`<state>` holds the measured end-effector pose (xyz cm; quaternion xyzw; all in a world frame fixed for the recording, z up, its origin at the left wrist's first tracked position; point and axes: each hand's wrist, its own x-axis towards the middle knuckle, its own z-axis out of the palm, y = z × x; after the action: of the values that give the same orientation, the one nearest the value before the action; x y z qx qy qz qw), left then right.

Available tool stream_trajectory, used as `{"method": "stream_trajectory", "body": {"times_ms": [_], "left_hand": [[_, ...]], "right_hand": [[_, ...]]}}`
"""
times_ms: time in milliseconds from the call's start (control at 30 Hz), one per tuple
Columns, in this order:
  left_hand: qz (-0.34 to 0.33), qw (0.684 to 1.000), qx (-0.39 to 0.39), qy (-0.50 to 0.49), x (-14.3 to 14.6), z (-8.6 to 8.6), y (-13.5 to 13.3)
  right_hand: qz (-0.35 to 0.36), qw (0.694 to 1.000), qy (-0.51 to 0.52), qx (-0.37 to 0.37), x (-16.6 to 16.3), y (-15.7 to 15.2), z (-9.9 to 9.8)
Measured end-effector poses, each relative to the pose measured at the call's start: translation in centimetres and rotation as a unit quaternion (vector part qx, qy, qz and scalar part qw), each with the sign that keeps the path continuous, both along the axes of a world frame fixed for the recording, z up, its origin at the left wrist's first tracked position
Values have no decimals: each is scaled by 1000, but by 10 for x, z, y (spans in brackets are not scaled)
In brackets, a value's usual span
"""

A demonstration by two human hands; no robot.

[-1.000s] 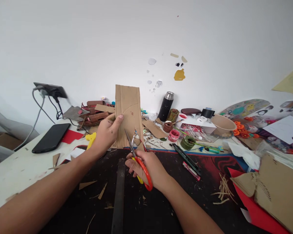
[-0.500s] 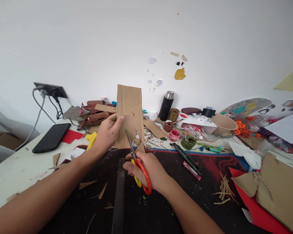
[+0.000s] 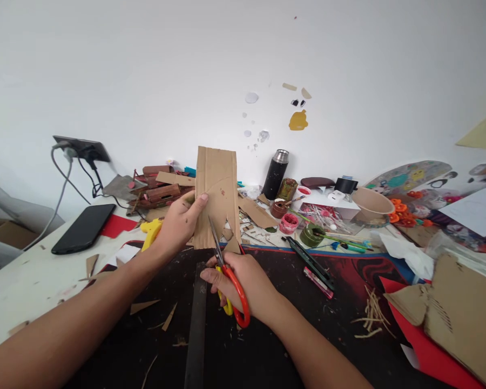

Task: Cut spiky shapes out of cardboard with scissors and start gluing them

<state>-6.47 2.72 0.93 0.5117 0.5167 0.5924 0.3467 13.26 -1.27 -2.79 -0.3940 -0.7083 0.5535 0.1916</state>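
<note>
While the left hand [image 3: 178, 224] grips creased brown cardboard [image 3: 217, 194] upright, the right hand [image 3: 243, 286] holds red-handled scissors [image 3: 229, 278].

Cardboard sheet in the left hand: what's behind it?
Cardboard scraps and brown blocks poke out either side of the cardboard sheet, held upright by the left hand. Anything directly behind is covered. Scissors in the right hand sit in front.

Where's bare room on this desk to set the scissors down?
Barest: white tabletop front-left, between phone and the left hand holding cardboard; few scraps. Also black mat between the right hand with scissors and the straw shreds. Crowded: back strip from flask to bowl.
</note>
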Motion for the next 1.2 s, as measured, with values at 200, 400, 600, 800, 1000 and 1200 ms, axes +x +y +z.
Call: {"method": "stream_trajectory", "body": {"times_ms": [200,400,600,800,1000,1200], "left_hand": [[9,1000,7,26,0,1,0],[27,998,25,42,4,2,-3],[47,995,40,73,2,-2,-1],[58,995,51,63,3,-5,-1],[60,996,46,43,6,-4,-2],[51,997,48,42,6,-3,-2]], "right_hand": [[-4,1000,-11,-2,1,1,4],[-10,998,-27,48,1,2,8],[-29,992,-48,113,1,5,6],[-50,982,-64,170,0,5,4],[-58,979,-74,182,-1,4,3],[-59,975,-68,205,-4,2,2]]}}
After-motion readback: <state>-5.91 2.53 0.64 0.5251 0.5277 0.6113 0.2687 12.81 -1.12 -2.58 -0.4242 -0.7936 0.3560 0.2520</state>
